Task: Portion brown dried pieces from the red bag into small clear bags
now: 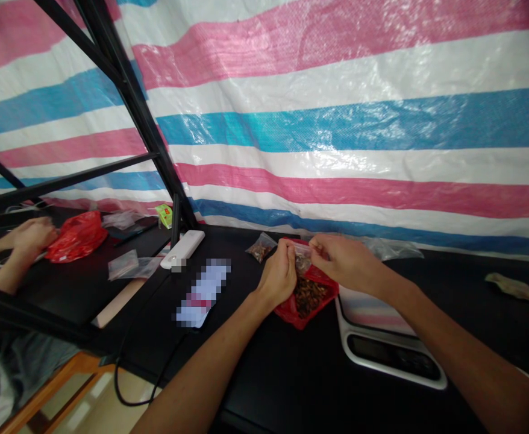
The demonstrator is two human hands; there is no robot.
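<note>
Between the fingertips of my left hand (277, 272) and my right hand (343, 259) is the top of a small clear zip bag (301, 248). Each hand pinches one side of it. Directly below, a red plastic bag (301, 318) lies open on the black table, holding many small brown dried pieces (310, 295). The lower part of the zip bag hangs over these pieces, and I cannot tell how much is inside it. A kitchen scale (384, 355) sits under my right forearm, beside the red bag. Behind my left hand lies another small clear bag (261, 248) with brown bits in it.
Flat clear bags (393, 248) lie behind my right hand. To the left are a blurred-out phone (203, 295), a white power strip (184, 248) and a black cable (118, 371). Past a black metal frame (144, 132), a co-worker's hands (32, 235) are near another red bag (79, 236).
</note>
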